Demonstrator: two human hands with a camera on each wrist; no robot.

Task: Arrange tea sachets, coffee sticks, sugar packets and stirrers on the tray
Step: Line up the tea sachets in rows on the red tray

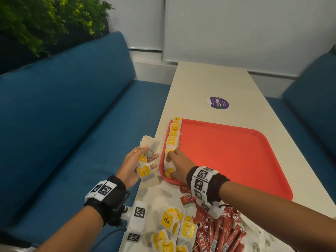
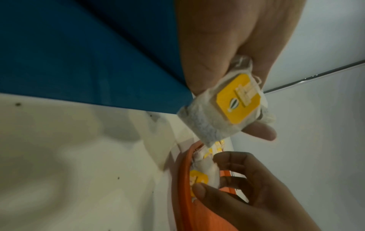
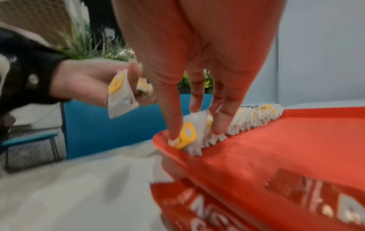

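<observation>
A red tray (image 1: 227, 153) lies on the white table, with a row of tea sachets (image 1: 172, 139) standing along its left rim. My right hand (image 1: 174, 166) pinches the nearest tea sachet (image 3: 189, 132) of that row at the tray's near left corner, thumb on its yellow tag and fingers behind it. Just left of the tray, my left hand (image 1: 140, 160) hovers over the table edge and holds several tea sachets (image 1: 145, 171) between curled fingers and thumb; one yellow-tagged sachet (image 2: 227, 106) fills the left wrist view.
Loose tea sachets (image 1: 171, 226) and red coffee sticks (image 1: 218, 231) are heaped on the table near me, in front of the tray. A purple sticker (image 1: 219, 102) lies beyond the tray. Blue benches (image 1: 72, 124) flank the table.
</observation>
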